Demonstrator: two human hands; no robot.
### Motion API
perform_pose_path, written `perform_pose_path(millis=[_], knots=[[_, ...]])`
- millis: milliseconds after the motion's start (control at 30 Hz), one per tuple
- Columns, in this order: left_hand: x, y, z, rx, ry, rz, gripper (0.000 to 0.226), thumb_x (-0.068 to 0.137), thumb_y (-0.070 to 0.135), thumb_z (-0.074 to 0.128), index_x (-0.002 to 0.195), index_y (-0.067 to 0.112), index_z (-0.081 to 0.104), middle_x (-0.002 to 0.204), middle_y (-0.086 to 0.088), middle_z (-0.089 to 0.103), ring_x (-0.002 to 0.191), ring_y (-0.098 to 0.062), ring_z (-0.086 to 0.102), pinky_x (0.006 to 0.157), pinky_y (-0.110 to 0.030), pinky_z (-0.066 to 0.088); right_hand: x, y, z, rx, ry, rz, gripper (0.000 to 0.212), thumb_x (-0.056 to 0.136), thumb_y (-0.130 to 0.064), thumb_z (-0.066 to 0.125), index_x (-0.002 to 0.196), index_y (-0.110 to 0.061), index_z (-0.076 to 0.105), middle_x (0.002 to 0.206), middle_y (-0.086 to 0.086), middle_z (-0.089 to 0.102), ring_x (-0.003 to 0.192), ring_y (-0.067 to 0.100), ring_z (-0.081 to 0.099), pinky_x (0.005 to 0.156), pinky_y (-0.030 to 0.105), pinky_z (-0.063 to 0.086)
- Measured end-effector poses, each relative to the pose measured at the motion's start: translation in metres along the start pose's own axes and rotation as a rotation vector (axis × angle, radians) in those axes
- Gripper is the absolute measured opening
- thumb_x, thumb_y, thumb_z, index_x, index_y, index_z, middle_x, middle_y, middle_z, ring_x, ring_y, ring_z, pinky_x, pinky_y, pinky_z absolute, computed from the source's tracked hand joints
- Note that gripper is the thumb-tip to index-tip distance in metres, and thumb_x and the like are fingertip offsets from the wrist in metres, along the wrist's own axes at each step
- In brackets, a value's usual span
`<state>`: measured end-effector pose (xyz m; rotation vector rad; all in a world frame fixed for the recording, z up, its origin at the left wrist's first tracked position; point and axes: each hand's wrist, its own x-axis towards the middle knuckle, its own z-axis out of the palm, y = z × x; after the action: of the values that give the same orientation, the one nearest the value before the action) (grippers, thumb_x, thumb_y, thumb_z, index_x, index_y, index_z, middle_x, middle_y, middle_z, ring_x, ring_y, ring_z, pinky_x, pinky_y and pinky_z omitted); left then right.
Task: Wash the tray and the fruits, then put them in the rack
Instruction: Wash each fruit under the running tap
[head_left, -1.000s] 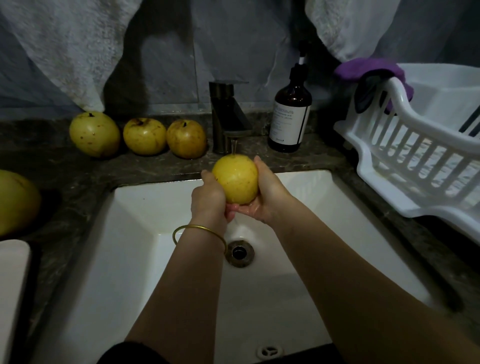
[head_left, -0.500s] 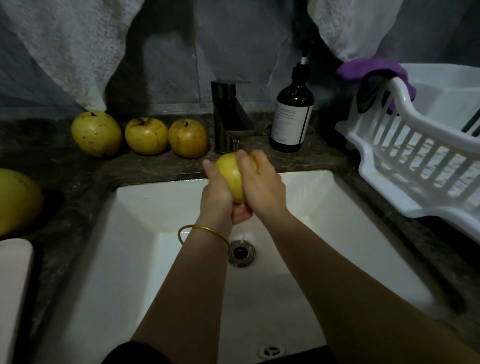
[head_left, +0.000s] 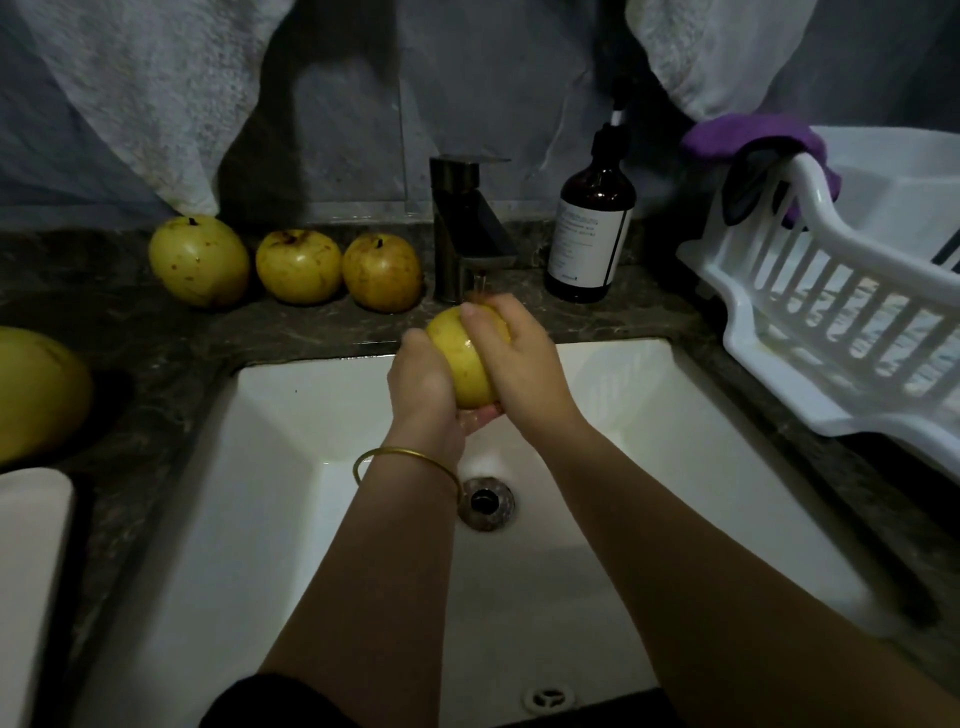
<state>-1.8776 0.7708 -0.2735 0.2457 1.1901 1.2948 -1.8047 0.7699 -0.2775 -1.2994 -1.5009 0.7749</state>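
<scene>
Both my hands hold one yellow apple (head_left: 464, 358) over the white sink (head_left: 649, 415), just under the dark tap (head_left: 467, 228). My left hand (head_left: 423, 395) cups it from the left and below, and my right hand (head_left: 519, 358) wraps over its right side and top. Three more yellow fruits (head_left: 199, 260) (head_left: 298, 266) (head_left: 382, 271) stand in a row on the counter behind the sink's left corner. A larger yellow fruit (head_left: 41, 395) lies at the far left. The white slatted rack (head_left: 831, 332) stands on the counter to the right.
A brown soap bottle (head_left: 589, 228) stands right of the tap. A purple cloth (head_left: 753, 137) hangs over the rack's rim. A white object's edge (head_left: 31, 571) shows at the lower left. The drain (head_left: 485, 501) sits mid-basin. Towels hang on the wall behind.
My right hand has turned over the apple, from cupping it beneath to covering its top and right side. The apple has risen closer to the tap spout.
</scene>
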Motion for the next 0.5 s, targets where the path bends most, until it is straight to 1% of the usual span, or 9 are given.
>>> perform_pose_path(millis=[67, 167, 233, 300, 333, 367, 433, 467, 500], knots=[[-0.001, 0.000, 0.002, 0.027, -0.003, 0.019, 0.036, 0.094, 0.045, 0.041, 0.119, 0.021, 0.051, 0.118, -0.014, 0.054, 0.100, -0.036, 0.057, 0.056, -0.043, 0.053, 0.002, 0.002, -0.003, 0.030, 0.034, -0.001, 0.016, 0.091, -0.045, 0.046, 0.089, -0.032, 0.056, 0.099, -0.001, 0.059, 0.095, 0.019, 0.056, 0.084, 0.042, 0.047], [-0.001, -0.002, 0.006, 0.103, 0.011, 0.067, 0.033, 0.096, 0.049, 0.037, 0.116, 0.025, 0.046, 0.123, -0.012, 0.051, 0.103, -0.036, 0.055, 0.061, -0.045, 0.054, 0.006, 0.000, -0.009, 0.260, 0.110, 0.171, 0.025, 0.100, -0.033, 0.043, 0.079, -0.029, 0.057, 0.087, -0.003, 0.058, 0.086, 0.015, 0.056, 0.080, 0.037, 0.047], [0.000, -0.001, 0.007, 0.144, 0.018, 0.074, 0.031, 0.097, 0.051, 0.035, 0.116, 0.028, 0.044, 0.124, -0.013, 0.050, 0.103, -0.037, 0.056, 0.056, -0.042, 0.055, 0.009, 0.001, -0.014, 0.465, 0.107, 0.300, 0.029, 0.101, -0.035, 0.041, 0.082, -0.027, 0.062, 0.091, 0.001, 0.063, 0.088, 0.019, 0.061, 0.082, 0.040, 0.052], [0.001, 0.000, 0.006, 0.104, 0.013, 0.001, 0.037, 0.096, 0.050, 0.036, 0.120, 0.023, 0.046, 0.124, -0.017, 0.052, 0.102, -0.041, 0.059, 0.041, -0.033, 0.052, 0.010, 0.000, -0.015, 0.589, 0.049, 0.370, 0.027, 0.100, -0.037, 0.043, 0.100, -0.021, 0.064, 0.101, 0.007, 0.065, 0.092, 0.022, 0.064, 0.082, 0.041, 0.055], [0.000, 0.000, 0.004, 0.050, -0.007, -0.046, 0.042, 0.096, 0.049, 0.037, 0.125, 0.020, 0.046, 0.124, -0.019, 0.052, 0.102, -0.043, 0.059, 0.035, -0.030, 0.049, 0.010, 0.001, -0.015, 0.603, 0.018, 0.388, 0.030, 0.098, -0.039, 0.046, 0.112, -0.018, 0.062, 0.110, 0.009, 0.064, 0.097, 0.025, 0.064, 0.085, 0.044, 0.054], [-0.002, 0.000, 0.002, -0.016, -0.038, -0.091, 0.047, 0.096, 0.049, 0.037, 0.129, 0.017, 0.045, 0.124, -0.021, 0.053, 0.101, -0.044, 0.060, 0.033, -0.027, 0.047, 0.011, 0.001, -0.014, 0.585, -0.021, 0.406, 0.032, 0.096, -0.043, 0.049, 0.116, -0.020, 0.058, 0.116, 0.010, 0.062, 0.102, 0.027, 0.063, 0.089, 0.047, 0.053], [-0.006, 0.000, -0.002, -0.103, -0.095, -0.159, 0.055, 0.095, 0.053, 0.038, 0.132, 0.014, 0.046, 0.121, -0.021, 0.056, 0.094, -0.043, 0.062, 0.033, -0.028, 0.047, 0.010, -0.002, -0.013, 0.470, -0.086, 0.430, 0.025, 0.092, -0.050, 0.052, 0.103, -0.028, 0.056, 0.117, 0.009, 0.059, 0.105, 0.028, 0.061, 0.094, 0.048, 0.050], [-0.006, -0.001, -0.002, -0.115, -0.120, -0.181, 0.060, 0.093, 0.058, 0.040, 0.131, 0.013, 0.047, 0.119, -0.021, 0.058, 0.091, -0.042, 0.062, 0.037, -0.032, 0.051, 0.010, -0.004, -0.013, 0.435, -0.088, 0.438, 0.022, 0.091, -0.051, 0.053, 0.099, -0.030, 0.055, 0.116, 0.007, 0.059, 0.105, 0.027, 0.060, 0.095, 0.047, 0.049], [-0.006, -0.002, -0.002, -0.114, -0.154, -0.195, 0.065, 0.090, 0.064, 0.043, 0.130, 0.013, 0.048, 0.117, -0.021, 0.059, 0.090, -0.041, 0.063, 0.046, -0.039, 0.056, 0.011, -0.003, -0.014, 0.430, -0.071, 0.440, 0.023, 0.091, -0.050, 0.053, 0.102, -0.030, 0.055, 0.116, 0.007, 0.058, 0.105, 0.027, 0.060, 0.095, 0.047, 0.049]])
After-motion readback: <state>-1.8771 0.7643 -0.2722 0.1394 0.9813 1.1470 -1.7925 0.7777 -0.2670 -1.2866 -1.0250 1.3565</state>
